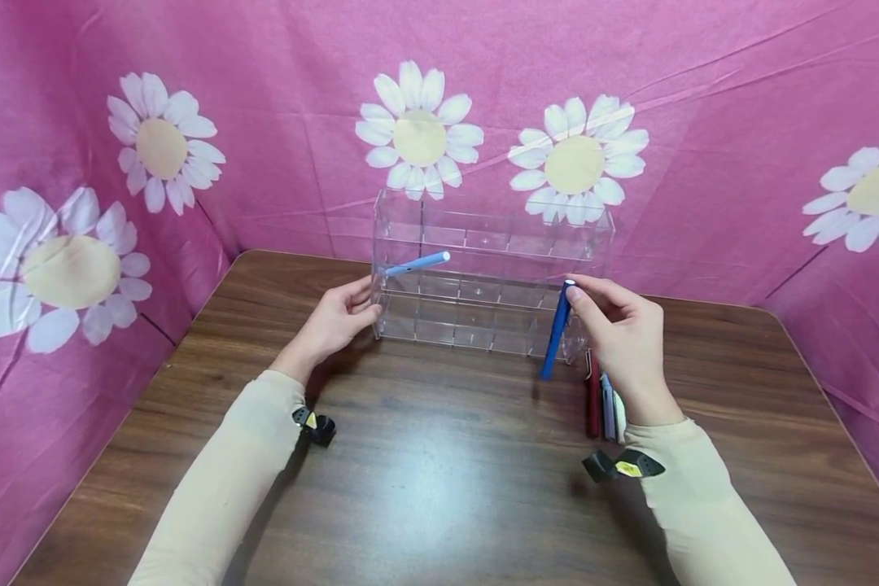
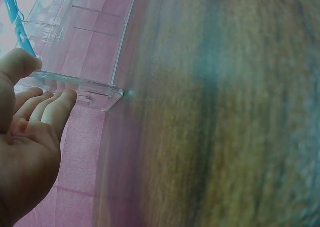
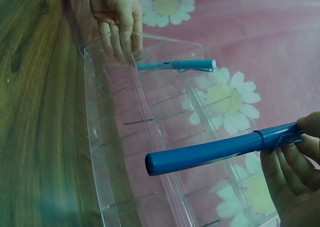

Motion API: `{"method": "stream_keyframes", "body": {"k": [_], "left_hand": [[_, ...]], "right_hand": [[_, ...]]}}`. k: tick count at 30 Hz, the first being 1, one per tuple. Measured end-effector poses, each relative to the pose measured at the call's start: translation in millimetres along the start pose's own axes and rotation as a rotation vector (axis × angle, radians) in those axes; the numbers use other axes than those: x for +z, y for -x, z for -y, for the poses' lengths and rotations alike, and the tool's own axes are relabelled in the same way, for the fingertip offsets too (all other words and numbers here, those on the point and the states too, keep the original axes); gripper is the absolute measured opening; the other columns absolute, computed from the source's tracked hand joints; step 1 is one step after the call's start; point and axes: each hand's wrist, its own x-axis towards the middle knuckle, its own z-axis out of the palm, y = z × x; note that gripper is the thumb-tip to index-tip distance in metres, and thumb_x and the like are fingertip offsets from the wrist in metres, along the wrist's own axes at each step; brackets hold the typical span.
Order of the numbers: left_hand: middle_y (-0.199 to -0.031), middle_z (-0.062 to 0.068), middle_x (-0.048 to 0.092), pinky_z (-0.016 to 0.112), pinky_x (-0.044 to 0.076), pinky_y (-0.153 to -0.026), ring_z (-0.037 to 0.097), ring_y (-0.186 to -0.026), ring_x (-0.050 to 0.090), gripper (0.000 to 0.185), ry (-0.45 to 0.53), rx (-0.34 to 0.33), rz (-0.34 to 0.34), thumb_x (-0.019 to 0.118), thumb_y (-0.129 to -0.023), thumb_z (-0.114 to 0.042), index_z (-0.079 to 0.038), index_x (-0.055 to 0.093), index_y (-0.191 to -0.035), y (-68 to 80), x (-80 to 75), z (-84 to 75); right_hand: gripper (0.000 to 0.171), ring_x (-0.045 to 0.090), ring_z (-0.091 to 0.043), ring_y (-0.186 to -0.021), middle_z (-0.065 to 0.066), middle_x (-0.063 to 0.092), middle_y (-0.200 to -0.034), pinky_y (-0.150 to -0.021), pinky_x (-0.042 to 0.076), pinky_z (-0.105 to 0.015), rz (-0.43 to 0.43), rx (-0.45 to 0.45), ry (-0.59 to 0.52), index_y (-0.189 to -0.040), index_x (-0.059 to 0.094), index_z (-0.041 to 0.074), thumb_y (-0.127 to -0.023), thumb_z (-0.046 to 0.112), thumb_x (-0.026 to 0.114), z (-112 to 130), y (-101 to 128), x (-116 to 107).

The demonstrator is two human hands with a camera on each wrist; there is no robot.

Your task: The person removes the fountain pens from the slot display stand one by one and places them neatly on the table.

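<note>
Cream sleeves (image 1: 227, 480), one per forearm, enter from the near edge of the wooden table (image 1: 439, 488); a small black clip with a yellow mark sits at each wrist.

Right hand (image 1: 623, 334): fingers and thumb pinch the upper end of a dark blue pen (image 1: 557, 330). Pen: smooth, glossy, cylindrical, capped, with a clip near the held end; it hangs almost upright, lower end tilted toward the near edge, in front of the organiser's right end. The right wrist view shows it lying across the organiser's open compartments without showing contact.

Pens on table (image 1: 602, 403): a dark red one and two paler ones lie side by side under the right hand, toward the table's right half.

Clear acrylic organiser (image 1: 491, 277): transparent, tiered, divided into rows of small cells, standing at the far middle of the table against the backdrop.

Light blue pen (image 1: 417, 262): rests slanted in a cell at the organiser's upper left.

Left hand (image 1: 337, 317): fingers nearly straight, fingertips and thumb pressed on the organiser's left end wall, holding nothing else.

Backdrop (image 1: 703, 122): pink cloth printed with white daisies, behind and at both sides.
</note>
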Motion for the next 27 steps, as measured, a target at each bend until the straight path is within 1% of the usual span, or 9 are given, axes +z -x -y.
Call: {"method": "stream_keyframes", "body": {"k": [4,7,9,11,14,16,20,24,27], "left_hand": [[-0.142,0.023,0.043,0.018,0.046,-0.098,0.034,-0.128,0.047,0.058,-0.007,-0.003,0.001,0.055,-0.092,0.001,0.000,0.034,-0.145,-0.6,-0.1,-1.3],[-0.142,0.023,0.043,0.018,0.046,-0.098,0.034,-0.128,0.047,0.057,-0.001,-0.005,0.001,0.055,-0.092,0.002,-0.001,0.034,-0.145,-0.9,-0.3,-0.3],[-0.142,0.023,0.043,0.018,0.046,-0.098,0.034,-0.128,0.047,0.057,0.005,-0.003,0.001,0.055,-0.092,0.002,-0.001,0.034,-0.145,-1.1,-0.5,1.0],[-0.142,0.023,0.044,0.018,0.046,-0.098,0.034,-0.128,0.047,0.057,0.006,0.000,-0.004,0.055,-0.092,0.002,-0.001,0.035,-0.145,-1.4,-0.7,2.3],[-0.142,0.023,0.044,0.018,0.045,-0.099,0.033,-0.128,0.047,0.057,0.005,0.004,-0.008,0.055,-0.092,0.002,-0.001,0.036,-0.145,-1.9,-1.2,3.8],[-0.142,0.023,0.043,0.018,0.045,-0.099,0.032,-0.128,0.048,0.057,0.002,0.006,-0.009,0.055,-0.092,0.002,-0.001,0.035,-0.145,-1.9,-1.2,4.1],[-0.142,0.023,0.043,0.018,0.045,-0.099,0.032,-0.128,0.048,0.057,-0.001,0.005,-0.008,0.055,-0.092,0.003,0.000,0.035,-0.145,-1.6,-0.8,3.6],[-0.142,0.023,0.043,0.018,0.045,-0.099,0.033,-0.128,0.048,0.057,-0.005,0.008,-0.010,0.055,-0.092,0.003,0.000,0.035,-0.145,-1.3,-0.4,2.9],[-0.142,0.024,0.043,0.019,0.046,-0.099,0.033,-0.127,0.048,0.057,0.000,0.011,-0.009,0.055,-0.091,0.003,0.001,0.034,-0.145,-1.5,-0.1,3.4]], "right_hand": [[0.024,0.058,0.000,-0.064,0.004,0.072,-0.078,-0.051,0.048,-0.011,-0.006,0.004,0.006,-0.107,0.069,-0.006,-0.087,0.008,0.068,-2,0,-4],[0.024,0.058,-0.001,-0.062,0.000,0.072,-0.077,-0.048,0.046,-0.011,-0.003,0.000,0.021,-0.106,0.069,-0.007,-0.087,0.007,0.068,-3,0,-7],[0.025,0.060,-0.002,-0.063,-0.001,0.072,-0.078,-0.050,0.047,-0.010,-0.001,0.001,0.033,-0.107,0.069,-0.007,-0.087,0.007,0.068,-3,0,-9],[0.024,0.062,-0.001,-0.067,0.001,0.073,-0.080,-0.053,0.050,-0.010,0.000,-0.001,0.058,-0.107,0.069,-0.006,-0.088,0.009,0.068,-3,0,-11],[0.025,0.062,-0.001,-0.068,0.004,0.073,-0.082,-0.054,0.051,-0.011,-0.002,0.008,0.079,-0.108,0.070,-0.003,-0.089,0.012,0.067,-6,0,-14],[0.024,0.060,-0.002,-0.066,0.004,0.072,-0.082,-0.050,0.048,-0.012,-0.009,0.016,0.093,-0.108,0.071,0.001,-0.089,0.014,0.067,-12,-1,-18],[0.024,0.058,-0.003,-0.065,0.004,0.072,-0.085,-0.049,0.047,-0.013,-0.027,0.031,0.113,-0.109,0.073,0.007,-0.088,0.017,0.069,-28,-4,-26],[0.025,0.064,-0.005,-0.068,0.004,0.073,-0.085,-0.055,0.054,-0.014,-0.029,0.034,0.116,-0.110,0.072,0.006,-0.087,0.018,0.069,-37,-5,-34],[0.025,0.065,-0.006,-0.068,0.004,0.073,-0.086,-0.056,0.056,-0.014,-0.031,0.042,0.112,-0.110,0.072,0.005,-0.087,0.016,0.070,-39,-4,-38]]}}
